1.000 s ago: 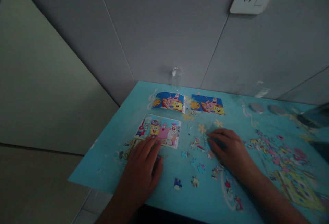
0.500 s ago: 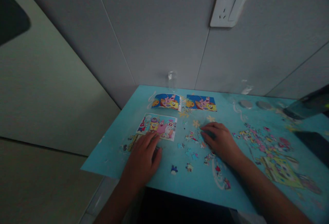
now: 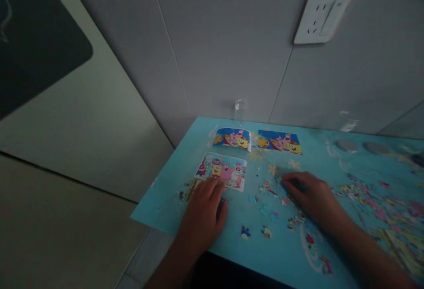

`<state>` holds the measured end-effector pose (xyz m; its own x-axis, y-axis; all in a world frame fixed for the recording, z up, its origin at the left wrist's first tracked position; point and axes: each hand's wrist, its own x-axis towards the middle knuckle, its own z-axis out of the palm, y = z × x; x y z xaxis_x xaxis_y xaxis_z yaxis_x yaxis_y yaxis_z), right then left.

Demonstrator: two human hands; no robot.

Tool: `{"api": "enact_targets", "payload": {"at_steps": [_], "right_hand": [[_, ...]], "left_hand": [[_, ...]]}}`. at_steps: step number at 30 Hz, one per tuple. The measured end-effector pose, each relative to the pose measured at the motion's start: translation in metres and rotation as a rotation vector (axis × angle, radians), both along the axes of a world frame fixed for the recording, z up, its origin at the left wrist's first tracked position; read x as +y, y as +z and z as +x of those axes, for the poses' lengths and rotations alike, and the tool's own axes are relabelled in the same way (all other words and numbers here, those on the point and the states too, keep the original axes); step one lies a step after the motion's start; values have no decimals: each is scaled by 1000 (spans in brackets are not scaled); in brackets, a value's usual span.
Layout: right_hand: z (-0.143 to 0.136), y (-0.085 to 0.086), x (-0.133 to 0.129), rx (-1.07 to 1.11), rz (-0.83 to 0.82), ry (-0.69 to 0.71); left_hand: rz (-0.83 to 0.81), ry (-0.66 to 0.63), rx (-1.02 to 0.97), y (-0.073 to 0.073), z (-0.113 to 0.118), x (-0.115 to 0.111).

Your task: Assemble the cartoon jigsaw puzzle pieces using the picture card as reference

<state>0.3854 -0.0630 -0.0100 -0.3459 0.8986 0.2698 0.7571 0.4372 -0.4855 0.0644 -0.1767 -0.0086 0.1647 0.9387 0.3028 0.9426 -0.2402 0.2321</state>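
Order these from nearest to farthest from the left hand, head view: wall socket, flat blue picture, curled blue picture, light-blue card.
1. Light-blue card: partly hidden by the left hand.
2. Curled blue picture: beyond it.
3. Flat blue picture: right of that.
4. Wall socket: high at right.

Small jigsaw pieces [image 3: 245, 233] scattered loose, cartoon card [image 3: 226, 172] lying flat

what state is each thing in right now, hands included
picture card: lying flat
left hand: open, palm down, over picture card's lower edge
right hand: fingertips close together, held piece unclear
left blue card: bowed
right blue card: lying flat
dark blue puzzle piece: loose
clear container: upright
wall socket: nothing plugged in
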Motion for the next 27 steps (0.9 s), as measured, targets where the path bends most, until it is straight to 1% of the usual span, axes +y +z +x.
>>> {"api": "enact_targets", "payload": {"at_steps": [3, 8, 12, 15, 19, 24, 27], "right_hand": [[5, 0, 3, -10, 7, -36], [19, -3, 11, -32, 15, -135], [23, -6, 16, -32, -11, -161], [18, -5, 18, -34, -16, -154], [11, 1, 19, -61, 31, -119], [15, 8, 13, -47, 69, -130], [16, 11, 7, -50, 87, -73]], "left_hand": [[-15, -2, -5, 0, 0, 0], [-10, -17, -9, -3, -3, -2], [-6, -19, 14, -4, -4, -2], [5, -22, 29, -6, -5, -3], [20, -31, 25, -10, -8, -3], [18, -45, 27, -14, -12, -1], [12, -44, 36, -13, -11, -1]]}}
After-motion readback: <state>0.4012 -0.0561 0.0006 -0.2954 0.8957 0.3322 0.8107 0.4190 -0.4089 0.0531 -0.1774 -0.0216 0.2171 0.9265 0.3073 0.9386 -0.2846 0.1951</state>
